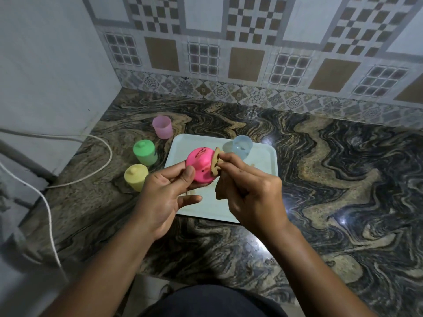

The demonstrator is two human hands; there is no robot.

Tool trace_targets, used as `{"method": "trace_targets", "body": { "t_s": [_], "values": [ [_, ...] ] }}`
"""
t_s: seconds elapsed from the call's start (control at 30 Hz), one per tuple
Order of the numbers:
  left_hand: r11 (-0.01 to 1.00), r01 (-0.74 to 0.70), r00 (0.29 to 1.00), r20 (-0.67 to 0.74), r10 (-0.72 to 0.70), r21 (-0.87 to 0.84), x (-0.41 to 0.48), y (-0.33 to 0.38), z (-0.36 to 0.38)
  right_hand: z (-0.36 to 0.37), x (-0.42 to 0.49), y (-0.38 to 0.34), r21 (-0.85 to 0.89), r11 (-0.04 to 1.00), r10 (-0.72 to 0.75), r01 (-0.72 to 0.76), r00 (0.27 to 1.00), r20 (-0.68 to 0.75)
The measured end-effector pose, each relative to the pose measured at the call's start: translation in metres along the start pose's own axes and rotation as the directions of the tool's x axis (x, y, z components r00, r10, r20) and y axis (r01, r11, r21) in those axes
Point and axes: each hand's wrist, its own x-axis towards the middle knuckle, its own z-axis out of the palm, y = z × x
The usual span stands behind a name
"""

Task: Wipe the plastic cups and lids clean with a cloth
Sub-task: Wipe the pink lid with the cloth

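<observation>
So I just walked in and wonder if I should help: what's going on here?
A person is wiping a pink piece, cup or lid I can't tell, held in the left hand. The right hand pinches a cloth against it, above a tray. A blue cup sits on the tray. Lidded green and yellow cups and a pale pink cup stand on the counter left of it.

readable text: none | pink cup [199, 165]: dark smudged marks, illegible | wall tiles [247, 65]: patterns only
</observation>
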Motion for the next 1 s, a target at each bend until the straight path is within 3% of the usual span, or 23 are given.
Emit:
{"method": "trace_targets", "body": {
  "t_s": [0.17, 0.33, 0.53, 0.73, 0.87, 1.0],
  "values": [
    [1.000, -0.009, 1.000, -0.018, 0.009, -0.017, -0.002, 0.002, -0.005, 0.001, 0.010, 0.001, -0.004, 0.998, 0.068, -0.068, 0.997, -0.026],
    [0.991, -0.119, 0.989, 0.091, 0.113, 0.064, -0.012, 0.007, 0.008, 0.003, 0.010, -0.008, 0.067, 0.996, 0.067, -0.067, 0.998, 0.000],
    [0.979, -0.205, 0.975, -0.092, 0.204, -0.002, -0.013, -0.003, 0.010, -0.002, 0.009, -0.018, 0.124, 0.991, 0.052, -0.057, 0.998, 0.040],
    [0.960, -0.277, 0.960, -0.022, 0.279, 0.044, -0.016, -0.004, 0.013, -0.004, 0.006, -0.022, 0.115, 0.991, 0.065, -0.069, 0.997, 0.040],
    [0.962, -0.268, 0.961, -0.083, 0.264, -0.046, -0.019, -0.003, 0.014, -0.008, 0.008, -0.025, 0.084, 0.996, 0.038, -0.041, 0.998, 0.042],
    [0.970, -0.210, 0.977, -0.047, 0.206, -0.121, -0.019, 0.001, 0.008, -0.008, 0.015, -0.023, 0.134, 0.989, 0.063, -0.068, 0.997, 0.039]
  ]
}}
